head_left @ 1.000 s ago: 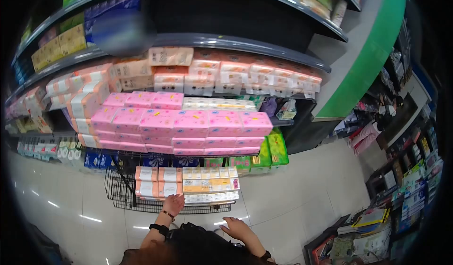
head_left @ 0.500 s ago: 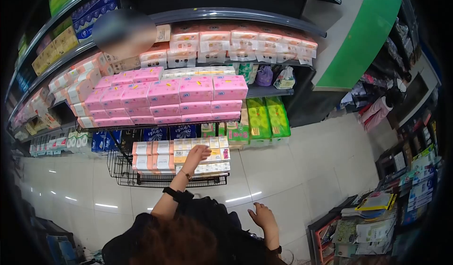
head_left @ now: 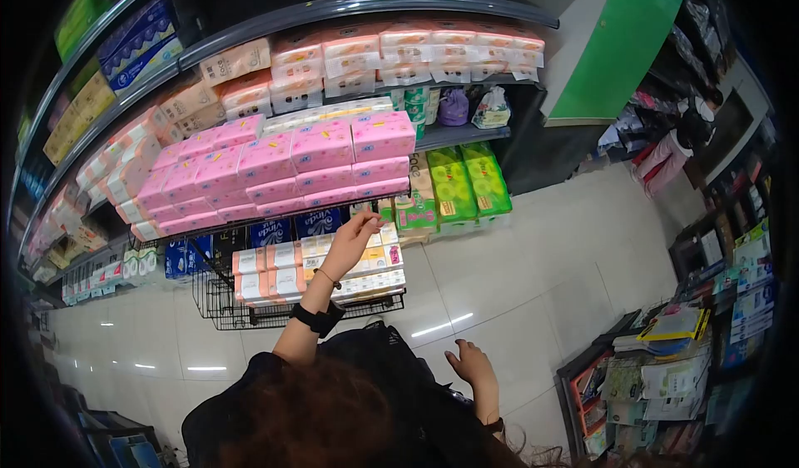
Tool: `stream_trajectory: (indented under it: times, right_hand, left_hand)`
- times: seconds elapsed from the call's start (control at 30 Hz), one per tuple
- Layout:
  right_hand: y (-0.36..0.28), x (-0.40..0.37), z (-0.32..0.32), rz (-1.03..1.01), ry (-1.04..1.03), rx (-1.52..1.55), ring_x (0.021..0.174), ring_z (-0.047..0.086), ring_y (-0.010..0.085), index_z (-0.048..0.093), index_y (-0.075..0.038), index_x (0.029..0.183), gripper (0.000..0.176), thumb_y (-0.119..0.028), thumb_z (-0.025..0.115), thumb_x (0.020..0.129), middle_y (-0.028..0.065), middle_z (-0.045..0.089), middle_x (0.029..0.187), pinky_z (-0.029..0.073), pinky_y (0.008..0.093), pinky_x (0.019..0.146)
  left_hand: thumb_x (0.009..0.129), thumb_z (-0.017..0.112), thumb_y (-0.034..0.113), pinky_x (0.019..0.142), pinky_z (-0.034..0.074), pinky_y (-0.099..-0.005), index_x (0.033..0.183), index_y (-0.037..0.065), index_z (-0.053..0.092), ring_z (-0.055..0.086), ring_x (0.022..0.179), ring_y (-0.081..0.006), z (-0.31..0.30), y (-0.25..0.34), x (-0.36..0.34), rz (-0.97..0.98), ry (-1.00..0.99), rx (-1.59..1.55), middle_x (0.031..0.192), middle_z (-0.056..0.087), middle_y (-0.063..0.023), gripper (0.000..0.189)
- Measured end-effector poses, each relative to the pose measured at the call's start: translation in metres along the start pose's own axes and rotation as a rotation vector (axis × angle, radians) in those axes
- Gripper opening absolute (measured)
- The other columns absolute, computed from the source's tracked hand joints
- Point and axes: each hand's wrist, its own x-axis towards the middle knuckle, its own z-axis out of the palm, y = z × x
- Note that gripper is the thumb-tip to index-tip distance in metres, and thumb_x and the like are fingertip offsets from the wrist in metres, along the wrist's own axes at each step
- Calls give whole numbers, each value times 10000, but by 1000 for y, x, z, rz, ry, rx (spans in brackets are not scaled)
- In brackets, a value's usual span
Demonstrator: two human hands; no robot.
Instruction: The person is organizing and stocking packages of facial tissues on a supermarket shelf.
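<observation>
My left hand (head_left: 358, 233), with a black band on its wrist, is raised over the lower tier of a black wire rack. Its fingers are loosely bent with nothing visible in them. Below and around it are white-and-yellow tissue packs (head_left: 383, 257); orange-and-white tissue packs (head_left: 285, 282) sit to their left. Just above the hand, pink tissue packs (head_left: 323, 146) are stacked on the rack's upper tier. My right hand (head_left: 473, 363) hangs over the tiled floor, thumb apart from the fingers, holding nothing.
Behind the rack, a long shelf (head_left: 466, 139) carries orange tissue packs (head_left: 405, 43) and a purple bag (head_left: 454, 107). Green packs (head_left: 483, 181) stand low at its right end. A magazine stand (head_left: 573, 385) is at lower right. Another person (head_left: 678, 147) is far off at upper right.
My left hand has moved up and slightly right, from over the white-and-yellow packs toward the upper tier's edge. The view has turned a little. My right hand still hangs with nothing in it.
</observation>
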Motion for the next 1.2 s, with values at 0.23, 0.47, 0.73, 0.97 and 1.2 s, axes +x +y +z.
stream_trajectory:
  times: [0.23, 0.47, 0.73, 0.97, 1.2]
  right_hand:
    - [-27, 53, -23, -72, 40, -18, 935, 560, 378, 498, -10, 1126, 469, -381, 522, 840, 230, 573, 1024, 455, 439, 808]
    - [-52, 96, -41, -124, 24, -36, 946, 562, 367, 493, -14, 1133, 469, -379, 521, 840, 214, 574, 1043, 456, 435, 811]
    - [-43, 149, -54, -258, -84, -57, 957, 553, 386, 490, -11, 1133, 471, -377, 521, 838, 237, 562, 1063, 452, 437, 818]
    - [9, 189, -114, -370, -116, -35, 971, 536, 399, 495, 4, 1125, 462, -356, 528, 838, 248, 561, 1052, 437, 428, 840]
    - [104, 237, -170, -381, -230, -217, 1013, 520, 397, 483, 15, 1136, 467, -334, 541, 831, 256, 544, 1088, 428, 419, 863]
  left_hand:
    - [901, 485, 207, 766, 440, -274, 1030, 15, 572, 572, 856, -148, -41, 35, 30, 62, 137, 128, 934, 624, -85, 247]
    - [855, 524, 139, 841, 400, -302, 974, 25, 595, 548, 941, -210, -62, 26, 50, 279, 367, 322, 952, 604, -101, 180]
    - [878, 500, 113, 765, 413, -269, 942, 4, 583, 539, 837, -155, -64, 14, 59, 219, 567, 213, 889, 590, -74, 151]
    - [908, 470, 122, 741, 438, -241, 1071, 5, 499, 525, 832, -120, -10, 13, 73, 129, 807, 219, 927, 546, -61, 202]
    - [869, 520, 100, 680, 421, -230, 993, 7, 499, 493, 739, -107, 78, 22, 94, 73, 883, 223, 808, 510, -43, 156]
